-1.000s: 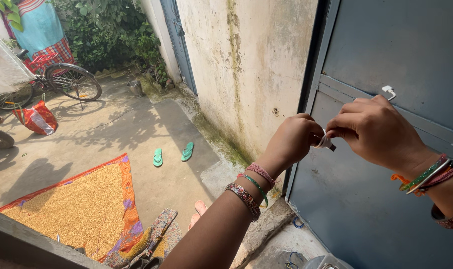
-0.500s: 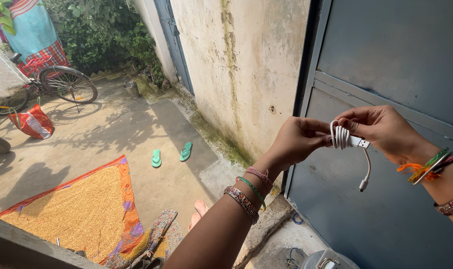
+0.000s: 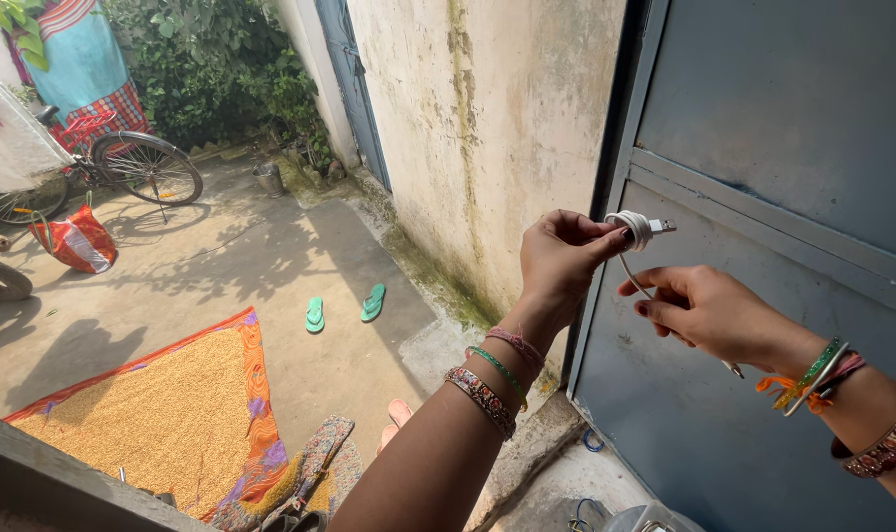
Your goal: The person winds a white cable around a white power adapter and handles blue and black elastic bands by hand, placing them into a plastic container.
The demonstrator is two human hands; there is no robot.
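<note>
A coiled white charging cable (image 3: 633,229) with a plug sticking out to the right is pinched in the fingers of my left hand (image 3: 558,262), raised in front of a blue-grey metal door (image 3: 793,148). My right hand (image 3: 702,313) is just below it and grips the cable's loose end, which hangs down past the palm to a small connector. Both wrists wear coloured bangles and threads.
Below lies a concrete yard with grain spread on an orange cloth (image 3: 162,414), a pair of green flip-flops (image 3: 343,308), a bicycle (image 3: 93,172), a red bag (image 3: 76,239) and a stained wall (image 3: 487,128). A concrete ledge (image 3: 44,473) runs at the lower left.
The hands have come down from the door's upper ledge. The cable is now wound into a coil in my left hand, and my right hand has dropped lower with the loose end.
</note>
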